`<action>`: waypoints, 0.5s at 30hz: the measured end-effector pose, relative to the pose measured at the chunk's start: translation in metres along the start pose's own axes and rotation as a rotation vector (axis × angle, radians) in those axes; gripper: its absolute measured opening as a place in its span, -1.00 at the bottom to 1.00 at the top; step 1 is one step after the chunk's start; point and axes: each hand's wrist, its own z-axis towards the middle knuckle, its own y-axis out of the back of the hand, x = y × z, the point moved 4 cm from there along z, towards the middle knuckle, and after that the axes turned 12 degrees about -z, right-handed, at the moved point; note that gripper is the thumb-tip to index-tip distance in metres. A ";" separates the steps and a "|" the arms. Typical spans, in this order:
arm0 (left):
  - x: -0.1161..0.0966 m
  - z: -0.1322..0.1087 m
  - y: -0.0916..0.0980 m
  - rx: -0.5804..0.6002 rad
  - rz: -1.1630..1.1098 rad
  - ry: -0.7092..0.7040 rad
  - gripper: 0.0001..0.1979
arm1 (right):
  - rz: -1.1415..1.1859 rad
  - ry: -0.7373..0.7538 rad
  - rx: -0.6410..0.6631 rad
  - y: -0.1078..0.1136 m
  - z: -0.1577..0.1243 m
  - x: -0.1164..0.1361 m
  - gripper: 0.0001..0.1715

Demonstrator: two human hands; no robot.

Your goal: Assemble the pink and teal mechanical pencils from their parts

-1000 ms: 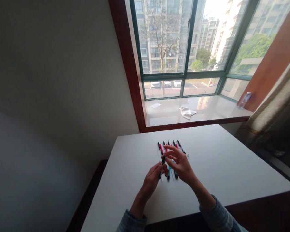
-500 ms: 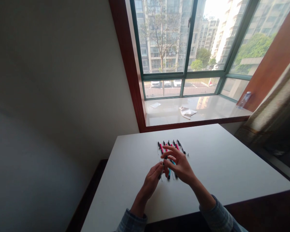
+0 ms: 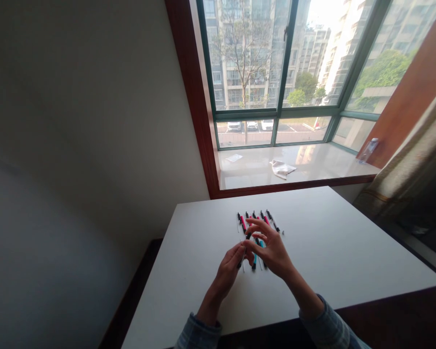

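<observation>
1. While the left hand [image 3: 227, 266] is gripping the pen [image 3: 248, 236] around its lower body, the right hand [image 3: 273, 248] is pinching the dark upper end between thumb and fingers; both grips are closed on it, details partly hidden.
2. Pen is sitting between the hands, its long axis running up and away from the person, leaning slightly right. Both grips are lining up along that axis: left nearer the body, right farther out. Any push or twist is likely hinging on this alignment.
3. Blue barrels [image 3: 254, 261] are lying on the table [image 3: 189, 232] just right of the left hand, partly covered by the right.
4. Beyond the right fingers, pink grips [image 3: 243, 223] and black parts [image 3: 270, 214] are forming a row.
5. Farthest, a cloth [image 3: 282, 169] is lying on the sill [image 3: 249, 179], well apart.
</observation>
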 end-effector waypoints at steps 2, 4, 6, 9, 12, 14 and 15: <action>-0.001 0.000 0.000 -0.003 0.016 0.006 -0.62 | 0.034 -0.016 -0.017 0.001 0.002 -0.001 -0.48; -0.002 -0.001 -0.001 -0.008 0.035 0.017 -0.61 | 0.101 -0.021 -0.014 0.004 0.006 0.001 -0.55; -0.002 -0.002 -0.002 -0.011 0.041 0.030 -0.60 | 0.149 -0.015 0.003 0.007 0.010 0.008 -0.56; -0.002 -0.001 -0.002 0.001 0.014 0.030 -0.61 | 0.131 0.008 0.034 0.013 0.016 0.024 -0.50; -0.001 0.000 -0.003 0.027 -0.019 0.006 -0.65 | 0.084 0.054 0.051 0.017 0.021 0.044 -0.47; 0.000 0.000 -0.003 0.038 -0.030 -0.010 -0.66 | 0.094 0.083 0.033 0.023 0.024 0.055 -0.49; 0.000 0.000 -0.003 0.037 -0.033 -0.016 -0.66 | 0.108 0.093 0.012 0.028 0.025 0.059 -0.51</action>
